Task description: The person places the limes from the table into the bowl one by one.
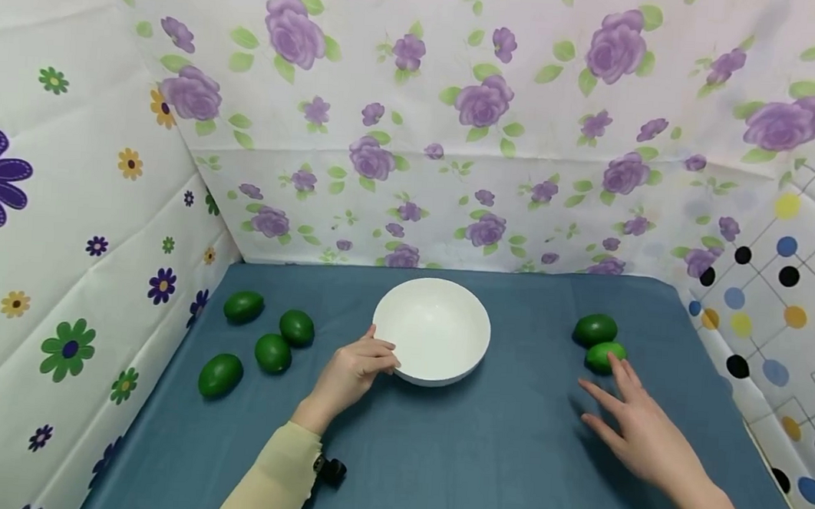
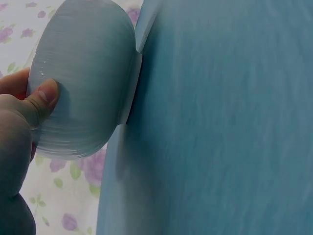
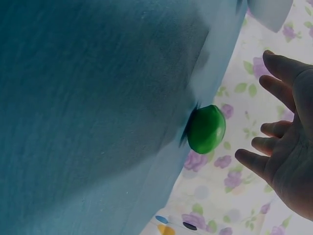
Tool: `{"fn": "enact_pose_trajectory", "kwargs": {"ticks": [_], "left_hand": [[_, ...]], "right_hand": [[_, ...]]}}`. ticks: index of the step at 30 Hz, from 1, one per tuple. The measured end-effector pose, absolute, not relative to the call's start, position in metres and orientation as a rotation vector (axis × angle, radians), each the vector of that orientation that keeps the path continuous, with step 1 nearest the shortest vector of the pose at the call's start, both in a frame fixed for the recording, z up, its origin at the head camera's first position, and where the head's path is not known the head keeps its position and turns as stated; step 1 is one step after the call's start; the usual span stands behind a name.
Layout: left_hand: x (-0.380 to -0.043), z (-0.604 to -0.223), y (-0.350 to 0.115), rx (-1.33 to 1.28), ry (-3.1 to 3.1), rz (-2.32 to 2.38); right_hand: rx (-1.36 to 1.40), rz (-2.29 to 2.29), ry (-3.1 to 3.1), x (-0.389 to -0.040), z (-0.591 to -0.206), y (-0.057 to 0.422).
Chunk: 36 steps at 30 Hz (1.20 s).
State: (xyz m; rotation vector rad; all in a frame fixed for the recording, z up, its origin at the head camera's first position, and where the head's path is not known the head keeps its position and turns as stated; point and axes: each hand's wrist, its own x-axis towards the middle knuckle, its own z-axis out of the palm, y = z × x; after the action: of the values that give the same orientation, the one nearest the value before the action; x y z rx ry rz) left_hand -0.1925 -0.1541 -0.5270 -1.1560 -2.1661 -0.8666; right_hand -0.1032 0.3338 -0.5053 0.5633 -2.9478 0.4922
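A white bowl (image 1: 433, 329) stands on the blue cloth toward the back middle. My left hand (image 1: 351, 368) grips its left front rim; in the left wrist view the thumb (image 2: 48, 93) presses on the bowl's outer wall (image 2: 90, 73), fingers over the rim. On the right, my right hand (image 1: 647, 430) reaches out with fingers spread and nothing held. Its fingertips overlap a bright green lime (image 1: 604, 357) in the head view. A darker green lime (image 1: 595, 330) lies right behind that one. The right wrist view shows one green lime (image 3: 207, 129) beyond the spread fingers.
Several more green limes lie left of the bowl, among them a back one (image 1: 243, 307) and a front one (image 1: 220, 375). Flowered cloth walls (image 1: 414, 132) close off the back and left; a dotted sheet (image 1: 784, 328) borders the right. A dark wrist device (image 1: 331, 471) sits on the left sleeve.
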Motion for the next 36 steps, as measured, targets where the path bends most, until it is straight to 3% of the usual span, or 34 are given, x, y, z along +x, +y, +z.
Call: {"fn": "enact_pose_trajectory", "kwargs": {"ticks": [36], "left_hand": [[-0.185, -0.522, -0.140, -1.218, -2.219, -0.924]], "right_hand": [[0.533, 0.517, -2.962, -0.112, -0.500, 0.334]]}}
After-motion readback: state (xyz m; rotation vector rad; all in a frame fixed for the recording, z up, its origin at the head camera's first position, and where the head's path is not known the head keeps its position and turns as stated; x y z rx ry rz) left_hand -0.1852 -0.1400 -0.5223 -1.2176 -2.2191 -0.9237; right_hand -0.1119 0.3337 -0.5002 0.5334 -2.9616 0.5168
